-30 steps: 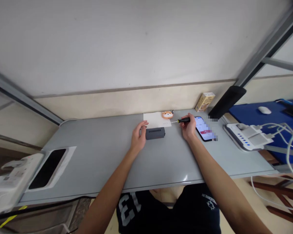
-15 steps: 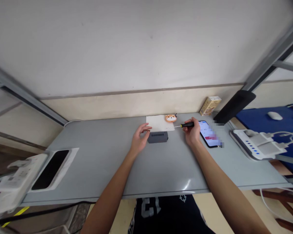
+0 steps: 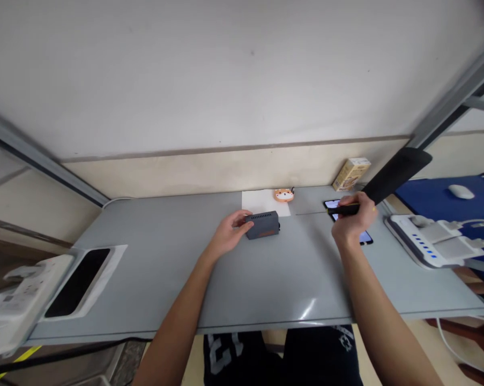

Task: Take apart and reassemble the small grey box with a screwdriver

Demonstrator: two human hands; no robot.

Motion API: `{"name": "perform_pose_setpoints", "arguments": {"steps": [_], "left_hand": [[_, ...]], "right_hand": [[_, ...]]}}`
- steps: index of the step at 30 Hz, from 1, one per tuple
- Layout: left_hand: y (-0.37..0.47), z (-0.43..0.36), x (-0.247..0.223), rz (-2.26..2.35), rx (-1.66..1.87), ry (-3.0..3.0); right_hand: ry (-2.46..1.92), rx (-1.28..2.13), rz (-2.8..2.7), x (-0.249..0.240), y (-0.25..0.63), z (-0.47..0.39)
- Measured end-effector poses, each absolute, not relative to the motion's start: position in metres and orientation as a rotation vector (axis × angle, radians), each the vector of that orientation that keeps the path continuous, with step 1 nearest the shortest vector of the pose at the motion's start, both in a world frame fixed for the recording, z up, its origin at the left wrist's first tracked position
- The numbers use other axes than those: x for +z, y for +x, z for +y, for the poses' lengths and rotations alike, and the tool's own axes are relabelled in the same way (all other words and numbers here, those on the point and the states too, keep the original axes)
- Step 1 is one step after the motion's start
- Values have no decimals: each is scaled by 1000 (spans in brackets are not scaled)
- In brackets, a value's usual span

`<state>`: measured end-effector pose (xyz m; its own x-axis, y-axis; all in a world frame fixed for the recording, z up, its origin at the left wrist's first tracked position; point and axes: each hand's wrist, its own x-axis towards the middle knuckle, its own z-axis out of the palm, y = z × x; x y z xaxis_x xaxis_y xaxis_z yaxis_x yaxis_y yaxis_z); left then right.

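A small dark grey box (image 3: 262,225) with vent slots along its top stands near the middle of the desk. My left hand (image 3: 228,233) grips its left end between thumb and fingers. In my right hand (image 3: 354,220) is a screwdriver (image 3: 348,209) with a black and yellow handle, its thin shaft pointing left toward the box but apart from it. That hand is above a phone (image 3: 366,236) and covers much of it. Behind the box lies a white sheet of paper (image 3: 258,201), with an orange and white animal-face case (image 3: 284,195) at its right edge.
A carton (image 3: 351,174) and a long black object (image 3: 398,171) are at the back right. Power strips stand right (image 3: 422,241) and left (image 3: 28,295). A dark phone (image 3: 79,281) lies on white paper at left. Beyond the desk, a white mouse (image 3: 461,192) rests on blue.
My left hand has closed on the box, which is now slightly raised or tilted, showing more of its front. My right hand has moved right with the screwdriver, over the phone.
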<state>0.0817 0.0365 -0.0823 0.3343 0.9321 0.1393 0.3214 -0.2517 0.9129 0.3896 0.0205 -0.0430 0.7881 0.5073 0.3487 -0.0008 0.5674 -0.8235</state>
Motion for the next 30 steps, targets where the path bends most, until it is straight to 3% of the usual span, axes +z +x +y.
{"name": "perform_pose_setpoints", "arguments": {"steps": [11, 30], "left_hand": [[93, 39, -100, 1333, 927, 1945], [100, 37, -103, 1252, 992, 2166]], "right_hand": [[-937, 298, -1552, -57, 352, -13], [-924, 441, -1692, -65, 313, -19]]}}
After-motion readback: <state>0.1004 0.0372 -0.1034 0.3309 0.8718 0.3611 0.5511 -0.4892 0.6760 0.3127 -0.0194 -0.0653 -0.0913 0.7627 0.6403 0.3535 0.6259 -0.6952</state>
